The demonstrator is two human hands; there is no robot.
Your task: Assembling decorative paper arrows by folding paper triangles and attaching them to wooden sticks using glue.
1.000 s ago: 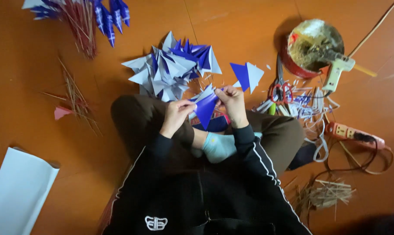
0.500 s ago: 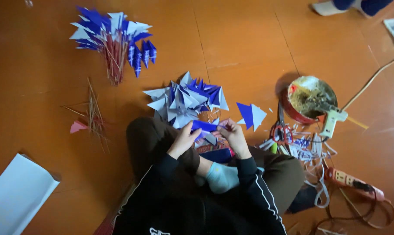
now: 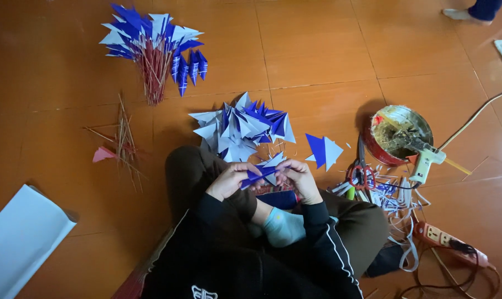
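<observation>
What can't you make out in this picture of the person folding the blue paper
Head view only:
- How the folded blue paper is creased: small, and covered by the left hand and right hand.
- What lies in the red tin: too small, glue gun across it.
- The white sheet: cut off by the left edge.
- The power strip cord: runs off the bottom edge.

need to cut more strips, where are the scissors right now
In the head view the red-handled scissors lie on the floor to the person's right, between the red bowl and the pile of paper strips, just left of the glue gun.
</observation>
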